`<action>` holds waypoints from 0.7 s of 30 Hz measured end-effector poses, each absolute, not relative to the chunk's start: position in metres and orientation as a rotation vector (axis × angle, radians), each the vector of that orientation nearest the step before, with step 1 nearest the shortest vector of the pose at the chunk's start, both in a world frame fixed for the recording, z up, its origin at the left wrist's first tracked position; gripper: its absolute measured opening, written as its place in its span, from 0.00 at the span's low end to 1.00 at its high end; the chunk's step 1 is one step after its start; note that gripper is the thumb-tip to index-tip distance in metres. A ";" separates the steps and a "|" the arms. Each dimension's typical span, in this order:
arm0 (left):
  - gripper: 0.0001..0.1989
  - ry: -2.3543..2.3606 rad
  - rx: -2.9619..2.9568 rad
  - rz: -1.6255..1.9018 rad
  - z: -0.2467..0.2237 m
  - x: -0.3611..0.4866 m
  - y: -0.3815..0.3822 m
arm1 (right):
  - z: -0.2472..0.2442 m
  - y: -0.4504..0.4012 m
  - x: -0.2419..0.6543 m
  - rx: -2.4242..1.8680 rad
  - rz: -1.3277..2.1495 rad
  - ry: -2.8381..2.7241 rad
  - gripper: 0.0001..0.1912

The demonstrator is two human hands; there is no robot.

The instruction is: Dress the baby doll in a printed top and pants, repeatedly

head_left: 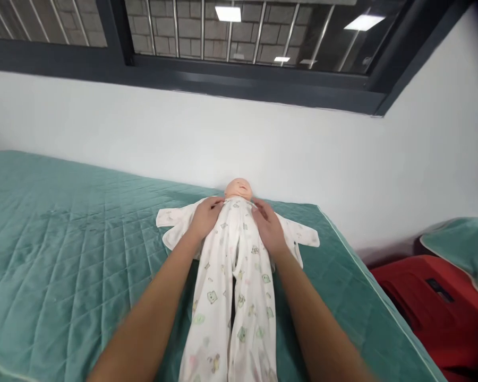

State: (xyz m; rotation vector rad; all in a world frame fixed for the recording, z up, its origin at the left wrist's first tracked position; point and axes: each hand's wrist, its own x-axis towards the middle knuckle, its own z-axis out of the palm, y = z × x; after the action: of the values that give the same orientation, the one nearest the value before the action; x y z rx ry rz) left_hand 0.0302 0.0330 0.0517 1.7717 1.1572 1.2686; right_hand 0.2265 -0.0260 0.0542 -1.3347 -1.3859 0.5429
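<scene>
A baby doll [239, 188] lies face up on the green quilted cover, its head close to the wall. White printed baby pants [239, 276] are laid lengthwise over it, waistband just under its chin and legs running towards me. Beneath them a white baby top [175, 216] is spread, its sleeves out to both sides. My left hand [207, 216] is closed on the left side of the waistband. On the opposite side, my right hand [267, 224] has its thumb and fingers closed at the waistband. The doll's body is hidden under the clothes.
The green quilted cover [83, 239] extends far to the left. Behind the doll rise a white wall [175, 132] and a dark-framed window [242, 85] with bars. A red plastic chair [434, 302] stands at the right, green cloth [462, 246] over it.
</scene>
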 end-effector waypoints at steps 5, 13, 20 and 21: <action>0.13 1.161 1.841 1.267 0.031 0.025 0.043 | 0.044 -0.026 0.226 -1.294 0.744 -1.358 0.22; 0.15 1.373 1.977 1.160 0.029 0.016 0.042 | 0.032 -0.019 0.237 -1.406 0.694 -1.165 0.20; 0.12 1.561 2.012 0.805 0.029 0.007 0.036 | 0.017 -0.015 0.253 -1.583 0.330 -1.244 0.13; 0.13 1.568 2.020 0.752 0.030 0.006 0.035 | 0.018 -0.016 0.254 -1.609 0.279 -1.270 0.12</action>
State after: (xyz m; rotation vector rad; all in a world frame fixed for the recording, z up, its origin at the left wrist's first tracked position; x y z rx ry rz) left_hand 0.0061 0.0353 0.0298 2.0204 1.5678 0.7518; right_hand 0.2537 -0.0158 0.0176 -1.6093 -1.2700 0.2793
